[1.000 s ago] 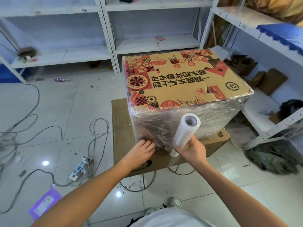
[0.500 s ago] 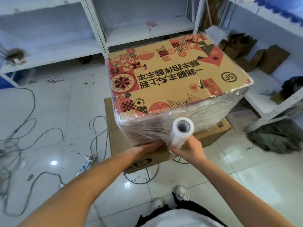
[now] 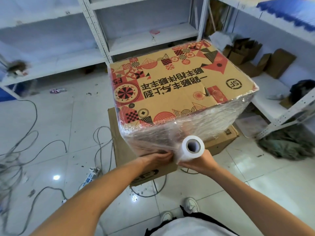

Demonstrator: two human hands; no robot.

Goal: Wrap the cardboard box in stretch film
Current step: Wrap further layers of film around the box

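Note:
A large cardboard box [image 3: 179, 92] with red and black print stands on a flattened carton [image 3: 119, 150] on the floor. Clear stretch film covers its sides; the top face is bare. My right hand [image 3: 201, 163] grips the white stretch film roll [image 3: 190, 149] upright against the box's near face, its hollow core facing me. My left hand [image 3: 156, 158] presses flat on the film at the bottom of that face, just left of the roll, fingers pointing toward it.
White metal shelving [image 3: 102, 40] stands behind and to the right. Cables [image 3: 25, 150] and a power strip [image 3: 90, 176] lie on the tiled floor at left. Brown cartons [image 3: 272, 62] sit on the right shelf, a dark cloth heap [image 3: 288, 145] below. My shoes [image 3: 191, 204] are near the box.
My left hand slid down and right along the near face until it met the roll. The roll tipped more upright and closer to the box. My head moved nearer.

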